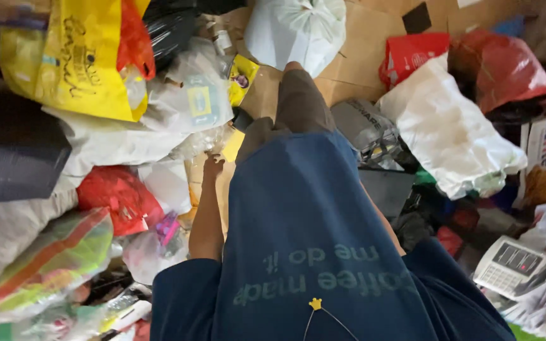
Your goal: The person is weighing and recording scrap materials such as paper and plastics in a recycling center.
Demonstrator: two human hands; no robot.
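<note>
I look straight down my own body: a dark blue T-shirt and grey shorts. My left arm hangs along my side. My left hand is low beside my thigh with the fingers loosely curled, and nothing shows in it. It is close to a small yellow packet and clear plastic wrapping. Only a sliver of my right forearm shows at the shirt's edge; the hand is hidden.
Bags crowd the floor all around: a yellow bag, a red bag, white bags, a dark red bag. A white desk phone lies at right. Brown cardboard lies ahead.
</note>
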